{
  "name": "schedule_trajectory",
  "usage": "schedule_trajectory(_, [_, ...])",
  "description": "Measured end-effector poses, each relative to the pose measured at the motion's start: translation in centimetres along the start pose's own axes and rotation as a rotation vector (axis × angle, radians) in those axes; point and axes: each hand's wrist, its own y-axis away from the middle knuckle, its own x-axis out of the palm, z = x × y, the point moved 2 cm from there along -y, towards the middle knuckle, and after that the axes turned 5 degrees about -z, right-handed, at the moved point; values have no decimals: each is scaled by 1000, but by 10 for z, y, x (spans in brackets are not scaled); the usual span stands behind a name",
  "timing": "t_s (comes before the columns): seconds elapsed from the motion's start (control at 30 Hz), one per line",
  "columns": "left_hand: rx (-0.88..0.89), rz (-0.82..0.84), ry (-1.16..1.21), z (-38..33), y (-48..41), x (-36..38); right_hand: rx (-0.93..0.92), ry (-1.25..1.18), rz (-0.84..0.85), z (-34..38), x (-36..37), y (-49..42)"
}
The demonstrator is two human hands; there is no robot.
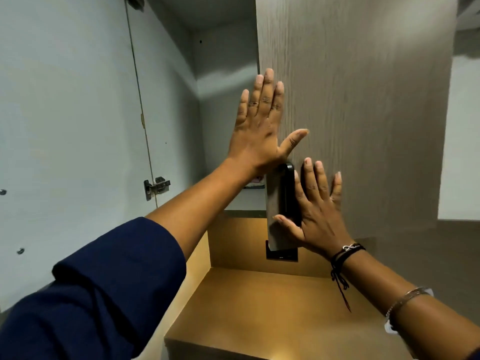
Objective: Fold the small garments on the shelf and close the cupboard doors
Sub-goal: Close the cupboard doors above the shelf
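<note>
Palms (259, 141) flat by door edge (262, 61)

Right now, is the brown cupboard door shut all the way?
No. The right door is nearly shut; a gap beside its edge shows the inside. Both hands, left hand and right hand, lie flat against it.

Right door (363, 100): grain smeared by blur; top cut by the picture's edge.
Black handle (287, 193): on the right door's left edge, lower part covered by the right hand (319, 214).
Shelf contents: only a pink-and-dark sliver (255, 181) shows left of the handle, behind the left hand (259, 126); too little to identify.
Left door (65, 113): cut off at the left edge.
</note>
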Motion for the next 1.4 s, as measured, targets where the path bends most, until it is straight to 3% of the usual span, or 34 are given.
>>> schedule_trajectory(0.27, [47,13,-87,19,-7,47,35,133,1,-3,42,-10])
schedule_trajectory(0.77, [88,69,-8,35,-19,123,52,252,79,-30,100,-15])
schedule_trajectory(1.03, [88,85,16,33,-15,121,24,256,55,-33,103,-15])
schedule_trajectory(1.1, [4,106,55,30,-4,112,15,242,99,-33,101,-13])
schedule_trajectory(1.23, [-416,-13,226,37,53,61,44,123,172,-28,88,-10])
schedule_trajectory(1.4, [-541,-209,159,77,168,-62,47,-147,121,22,62,-27])
